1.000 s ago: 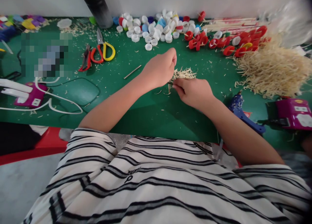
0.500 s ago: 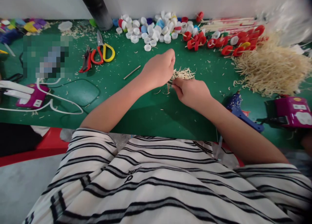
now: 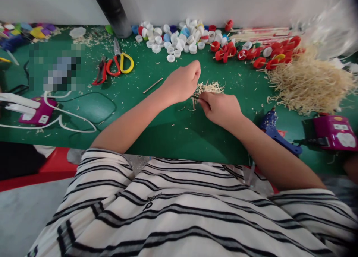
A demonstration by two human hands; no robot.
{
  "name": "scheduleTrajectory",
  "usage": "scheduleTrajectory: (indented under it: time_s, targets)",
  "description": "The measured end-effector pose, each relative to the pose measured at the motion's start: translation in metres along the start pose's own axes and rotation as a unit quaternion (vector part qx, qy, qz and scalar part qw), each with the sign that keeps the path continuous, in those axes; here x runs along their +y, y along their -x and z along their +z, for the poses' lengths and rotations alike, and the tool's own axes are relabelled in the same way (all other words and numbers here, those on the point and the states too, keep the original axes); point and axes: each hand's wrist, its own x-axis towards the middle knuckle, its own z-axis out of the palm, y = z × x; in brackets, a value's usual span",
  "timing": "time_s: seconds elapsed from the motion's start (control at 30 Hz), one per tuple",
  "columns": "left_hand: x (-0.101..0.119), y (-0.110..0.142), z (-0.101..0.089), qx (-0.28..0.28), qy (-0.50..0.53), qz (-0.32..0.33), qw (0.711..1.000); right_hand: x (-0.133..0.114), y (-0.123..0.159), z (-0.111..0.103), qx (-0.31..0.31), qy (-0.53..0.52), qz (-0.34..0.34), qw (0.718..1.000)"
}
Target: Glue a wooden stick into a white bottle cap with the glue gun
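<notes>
My left hand (image 3: pixel 182 80) is closed above the green tabletop, its fingers curled away from view; whatever they grip is hidden. Just right of it and slightly nearer me, my right hand (image 3: pixel 221 107) is pinched, thumb against forefinger, with something thin and dark barely showing at the tips. A small heap of pale straw-like shavings (image 3: pixel 212 87) lies right behind the fingers, and a few loose strands are scattered below them. Left of my left wrist rests a thin metal rod (image 3: pixel 152 85).
Scissors (image 3: pixel 127 63) and red-handled pliers (image 3: pixel 100 71) lie at left. Bottle caps (image 3: pixel 179 39) pile along the wall beside a dark bottle (image 3: pixel 113 13). Red caps on sticks (image 3: pixel 275 54), a big shavings pile (image 3: pixel 313 82), a blue glue gun (image 3: pixel 275 132) and a purple power block (image 3: pixel 335 132) occupy the right.
Both hands keep nearly the same pose and place. The whole view has shifted slightly, with the table things appearing a little lower.
</notes>
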Motion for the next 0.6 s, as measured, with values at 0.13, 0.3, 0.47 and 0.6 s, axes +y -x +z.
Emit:
scheduleTrajectory:
  time_s: [0.13,0.3,0.47,0.6]
  targets:
    - [0.009,0.002,-0.003,-0.030,0.007,0.010,0.999,-0.002,-0.002,-0.006,0.022,-0.007,0.005,1.000]
    - [0.015,0.001,-0.002,-0.028,-0.015,0.002,0.999,-0.003,-0.001,-0.007,-0.001,0.002,0.013,1.000]
    - [0.011,0.000,0.000,-0.025,-0.004,0.009,1.000,-0.002,0.001,-0.003,-0.023,-0.015,0.022,0.999]
    - [0.009,0.000,0.001,-0.017,-0.001,0.011,1.000,-0.002,0.002,-0.002,-0.032,-0.014,0.025,0.999]
